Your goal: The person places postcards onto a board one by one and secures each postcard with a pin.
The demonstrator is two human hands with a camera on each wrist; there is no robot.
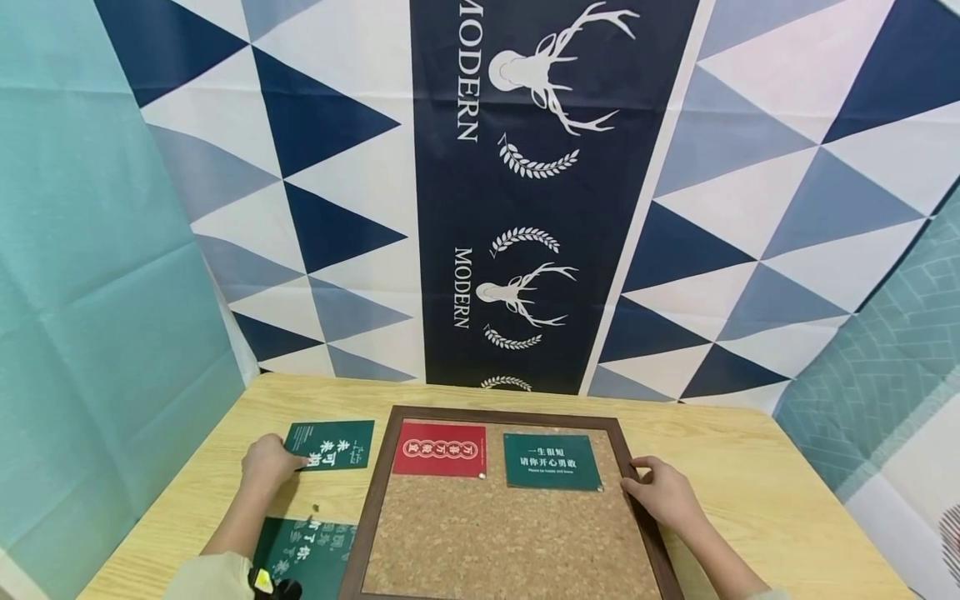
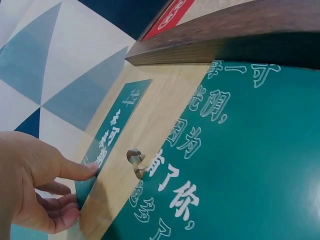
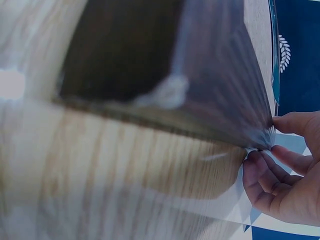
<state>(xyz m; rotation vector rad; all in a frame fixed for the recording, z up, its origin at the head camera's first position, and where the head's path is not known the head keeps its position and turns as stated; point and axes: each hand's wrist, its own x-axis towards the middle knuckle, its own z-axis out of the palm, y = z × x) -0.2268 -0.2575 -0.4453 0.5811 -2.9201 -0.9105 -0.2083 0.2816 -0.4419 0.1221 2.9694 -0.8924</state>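
- Green postcard [image 1: 352,437] is on the worktop [image 1: 780,483], left of the corkboard [image 1: 495,533].
- Looks light, bendy; best pinched by an edge.
- Left hand [image 1: 266,460] pinches it; right hand's [image 1: 662,493] fingers grip the wooden frame [image 1: 655,542].

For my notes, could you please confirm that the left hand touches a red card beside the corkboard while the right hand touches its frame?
The colour is wrong: the left hand touches a green card, as the head view shows; the rest is right.
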